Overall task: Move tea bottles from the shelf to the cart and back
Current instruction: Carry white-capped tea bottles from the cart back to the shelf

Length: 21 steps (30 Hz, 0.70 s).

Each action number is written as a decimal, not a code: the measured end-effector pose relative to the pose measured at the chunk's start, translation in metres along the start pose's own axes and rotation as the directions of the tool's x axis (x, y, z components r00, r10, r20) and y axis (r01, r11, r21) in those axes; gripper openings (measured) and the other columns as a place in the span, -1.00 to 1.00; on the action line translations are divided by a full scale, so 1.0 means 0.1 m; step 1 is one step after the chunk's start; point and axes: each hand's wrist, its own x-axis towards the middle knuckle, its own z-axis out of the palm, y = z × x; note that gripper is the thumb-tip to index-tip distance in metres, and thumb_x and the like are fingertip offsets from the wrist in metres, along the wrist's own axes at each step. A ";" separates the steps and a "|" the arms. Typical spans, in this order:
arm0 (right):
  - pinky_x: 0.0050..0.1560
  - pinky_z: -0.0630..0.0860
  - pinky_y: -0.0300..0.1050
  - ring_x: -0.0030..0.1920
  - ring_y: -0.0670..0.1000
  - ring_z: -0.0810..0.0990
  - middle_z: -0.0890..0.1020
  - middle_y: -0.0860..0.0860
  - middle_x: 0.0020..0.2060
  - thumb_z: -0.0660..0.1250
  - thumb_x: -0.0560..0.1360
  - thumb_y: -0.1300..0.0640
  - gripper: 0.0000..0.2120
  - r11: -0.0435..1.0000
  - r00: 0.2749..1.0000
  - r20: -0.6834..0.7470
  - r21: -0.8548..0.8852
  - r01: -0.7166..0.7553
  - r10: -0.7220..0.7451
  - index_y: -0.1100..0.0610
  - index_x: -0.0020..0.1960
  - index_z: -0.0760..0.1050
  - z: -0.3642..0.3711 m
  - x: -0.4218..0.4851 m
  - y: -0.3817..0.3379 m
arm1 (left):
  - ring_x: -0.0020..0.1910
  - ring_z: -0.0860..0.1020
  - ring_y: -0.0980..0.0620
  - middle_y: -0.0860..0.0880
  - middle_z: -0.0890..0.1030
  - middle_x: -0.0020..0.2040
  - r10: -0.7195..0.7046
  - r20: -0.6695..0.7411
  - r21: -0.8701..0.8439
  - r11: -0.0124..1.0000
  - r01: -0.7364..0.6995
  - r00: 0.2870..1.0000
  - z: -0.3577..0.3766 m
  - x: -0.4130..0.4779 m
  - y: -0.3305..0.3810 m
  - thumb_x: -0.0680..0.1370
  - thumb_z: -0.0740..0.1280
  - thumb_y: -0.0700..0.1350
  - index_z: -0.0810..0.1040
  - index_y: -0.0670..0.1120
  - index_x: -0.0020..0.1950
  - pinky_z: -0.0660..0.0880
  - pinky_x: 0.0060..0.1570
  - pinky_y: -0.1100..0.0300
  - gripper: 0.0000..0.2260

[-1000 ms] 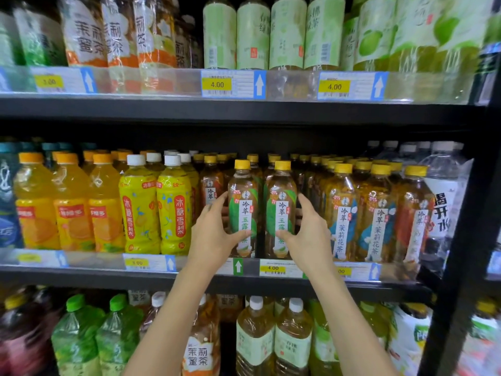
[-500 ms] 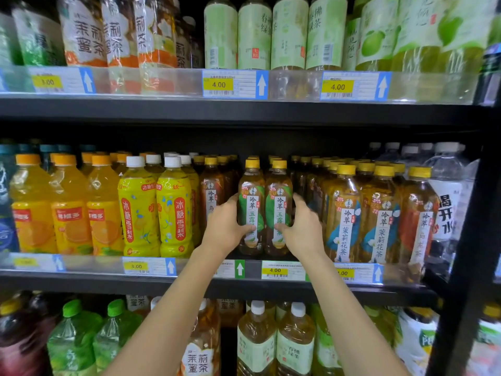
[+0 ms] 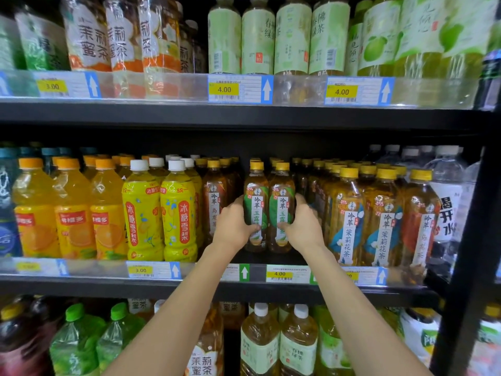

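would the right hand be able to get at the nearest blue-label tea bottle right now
Probably not yet: the right hand grips a green-label bottle. The blue-label bottle stands at the shelf front just beside it, nothing before it, so once freed the way looks open.

- The head camera faces the middle shelf straight on, near it, about level with its bottles.
- Its wide angle also takes in the upper shelf and the lower bottle row.

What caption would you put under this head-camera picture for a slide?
Left hand grips the left green-label tea bottle, right hand the right green-label tea bottle, upright on the middle shelf.
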 end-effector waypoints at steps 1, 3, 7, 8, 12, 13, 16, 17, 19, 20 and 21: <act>0.23 0.56 0.18 0.32 0.15 0.53 0.56 0.09 0.28 0.54 0.41 0.22 -0.30 1.000 1.000 0.003 -0.008 -0.004 0.004 0.05 0.44 0.29 0.00 0.01 -0.01 | 0.31 0.54 -0.09 -0.10 0.58 0.30 -0.007 0.002 -0.001 1.000 0.007 1.000 0.00 0.00 0.00 0.47 0.52 -0.16 0.35 -0.09 0.46 0.53 0.25 0.00 -0.39; 0.23 0.57 0.17 0.32 0.15 0.54 0.56 0.09 0.28 0.54 0.41 0.21 -0.33 1.000 1.000 0.020 -0.023 -0.015 0.016 0.06 0.43 0.32 0.00 0.02 -0.02 | 0.31 0.54 -0.09 -0.10 0.58 0.30 -0.017 0.005 0.010 1.000 0.017 1.000 -0.01 -0.02 0.03 0.48 0.51 -0.16 0.34 -0.10 0.46 0.53 0.25 0.00 -0.39; 0.23 0.57 0.15 0.31 0.16 0.54 0.53 0.11 0.30 0.53 0.43 0.19 -0.34 0.999 1.000 0.015 -0.048 -0.016 0.017 0.12 0.44 0.32 -0.11 -0.04 -0.08 | 0.31 0.53 -0.07 -0.09 0.56 0.30 -0.013 -0.005 0.066 0.998 0.014 1.000 -0.03 -0.10 0.07 0.47 0.52 -0.14 0.34 -0.10 0.44 0.51 0.25 0.03 -0.40; 0.24 0.57 0.14 0.32 0.17 0.53 0.49 0.12 0.33 0.53 0.43 0.20 -0.32 0.998 1.000 -0.003 -0.057 -0.007 0.007 0.14 0.46 0.29 -0.15 -0.08 -0.11 | 0.31 0.53 -0.06 -0.08 0.55 0.30 -0.006 -0.017 0.102 0.995 0.008 1.000 -0.05 -0.13 0.07 0.47 0.52 -0.10 0.33 -0.11 0.44 0.51 0.24 0.04 -0.38; 0.25 0.52 -0.01 0.41 0.11 0.39 0.26 0.09 0.46 0.53 0.42 0.20 -0.24 0.969 0.986 -0.070 -0.208 0.135 -0.153 0.12 0.49 0.21 -0.30 -0.34 -0.28 | 0.25 0.55 -0.06 -0.07 0.52 0.32 0.073 -0.070 0.349 0.936 -0.045 0.995 -0.21 -0.31 0.11 0.50 0.48 0.03 0.32 -0.11 0.49 0.54 0.13 0.06 -0.36; 0.23 0.53 -0.05 0.41 0.09 0.35 0.25 0.08 0.45 0.53 0.42 0.17 -0.27 0.948 0.976 -0.060 -0.254 0.189 -0.211 0.11 0.47 0.23 -0.33 -0.41 -0.32 | 0.23 0.56 -0.07 -0.07 0.52 0.31 0.098 -0.071 0.406 0.912 -0.061 0.993 -0.27 -0.35 0.12 0.52 0.45 0.04 0.34 -0.09 0.48 0.55 0.10 0.05 -0.41; 0.26 0.50 -0.06 0.39 0.08 0.32 0.26 0.08 0.44 0.51 0.44 0.07 -0.30 0.885 0.946 0.043 -0.343 0.316 -0.322 0.11 0.47 0.26 -0.37 -0.58 -0.42 | 0.20 0.55 -0.07 -0.04 0.54 0.25 0.162 -0.032 0.548 0.828 -0.118 0.986 -0.44 -0.46 0.14 0.55 0.39 0.05 0.41 -0.04 0.42 0.56 0.03 0.05 -0.53; 0.31 0.46 -0.03 0.42 0.09 0.30 0.25 0.09 0.46 0.50 0.44 0.05 -0.30 0.868 0.938 0.077 -0.360 0.342 -0.338 0.10 0.48 0.25 -0.37 -0.61 -0.45 | 0.19 0.55 -0.06 -0.03 0.55 0.24 0.165 -0.013 0.578 0.806 -0.127 0.986 -0.50 -0.49 0.15 0.55 0.38 0.06 0.42 -0.03 0.40 0.55 0.00 0.06 -0.55; 0.41 0.36 0.02 0.48 0.14 0.23 0.23 0.12 0.50 0.48 0.46 0.03 -0.27 0.838 0.924 0.147 -0.391 0.381 -0.352 0.09 0.51 0.21 -0.37 -0.67 -0.52 | 0.17 0.55 -0.06 -0.03 0.56 0.21 0.152 0.033 0.640 0.756 -0.138 0.988 -0.60 -0.57 0.15 0.56 0.36 0.09 0.45 -0.03 0.36 0.53 -0.03 0.07 -0.58; 0.43 0.31 0.04 0.50 0.15 0.20 0.22 0.13 0.51 0.47 0.46 0.02 -0.25 0.823 0.917 0.184 -0.404 0.399 -0.354 0.08 0.53 0.18 -0.37 -0.69 -0.56 | 0.17 0.55 -0.06 -0.03 0.56 0.20 0.143 0.056 0.678 0.721 -0.143 0.988 -0.64 -0.61 0.15 0.56 0.34 0.11 0.46 -0.03 0.34 0.52 -0.04 0.07 -0.59; 0.44 0.28 0.06 0.51 0.16 0.18 0.22 0.13 0.50 0.46 0.46 0.01 -0.24 0.809 0.909 0.217 -0.415 0.415 -0.355 0.08 0.54 0.16 -0.38 -0.72 -0.60 | 0.17 0.55 -0.07 -0.04 0.55 0.20 0.133 0.077 0.712 0.686 -0.148 0.988 -0.69 -0.66 0.14 0.56 0.33 0.12 0.46 -0.04 0.33 0.52 -0.05 0.07 -0.59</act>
